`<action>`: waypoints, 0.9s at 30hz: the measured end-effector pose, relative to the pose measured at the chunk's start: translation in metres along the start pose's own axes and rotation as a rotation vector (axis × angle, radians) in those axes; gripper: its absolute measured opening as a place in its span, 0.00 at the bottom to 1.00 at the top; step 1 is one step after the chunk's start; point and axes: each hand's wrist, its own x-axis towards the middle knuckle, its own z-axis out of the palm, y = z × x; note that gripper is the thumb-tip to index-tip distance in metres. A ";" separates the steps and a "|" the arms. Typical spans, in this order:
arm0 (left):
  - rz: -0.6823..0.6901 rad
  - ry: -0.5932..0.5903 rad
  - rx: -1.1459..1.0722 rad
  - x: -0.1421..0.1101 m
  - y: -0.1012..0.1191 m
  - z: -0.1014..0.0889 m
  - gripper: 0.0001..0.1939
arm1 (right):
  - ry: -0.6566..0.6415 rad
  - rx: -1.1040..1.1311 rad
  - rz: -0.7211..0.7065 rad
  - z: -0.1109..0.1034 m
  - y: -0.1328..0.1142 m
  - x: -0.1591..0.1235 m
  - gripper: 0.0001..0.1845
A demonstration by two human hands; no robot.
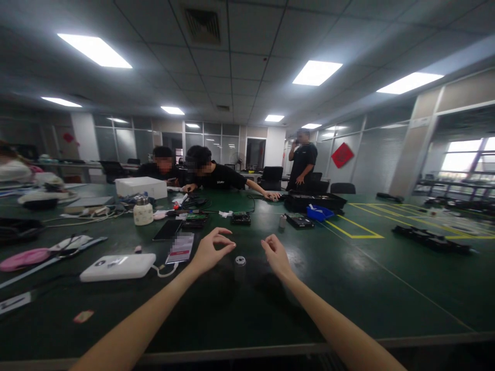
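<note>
Between my hands, a small silver cylinder (240, 261) with a round, ring-like top stands on the green table (232, 324). My left hand (212, 250) is just left of it, apart from it, thumb and fingers spread with nothing between them. To the right of the cylinder, my right hand (277, 255) hovers with its fingers curled in and pressed toward the thumb. Whatever those fingertips may hold is too small or hidden to make out. Farther back stands another small metal cylinder (282, 221), beside a hard disk drive (299, 220).
To the left lie a phone (180, 248), a white power bank (118, 267) with a cable, and a cream jar (143, 212). Behind are a second drive (241, 218), a blue tray (319, 213) and a black case (315, 201). A co-worker's hand (271, 196) reaches across the far side.
</note>
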 end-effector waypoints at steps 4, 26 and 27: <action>0.047 -0.115 -0.061 -0.011 0.028 0.006 0.20 | 0.002 -0.057 -0.030 -0.001 -0.001 -0.001 0.10; 0.031 -0.155 -0.096 -0.015 0.028 0.008 0.18 | -0.168 -0.141 -0.149 0.003 -0.007 -0.008 0.11; 0.032 -0.159 -0.091 -0.015 0.029 0.008 0.18 | -0.174 -0.142 -0.153 0.003 -0.008 -0.008 0.11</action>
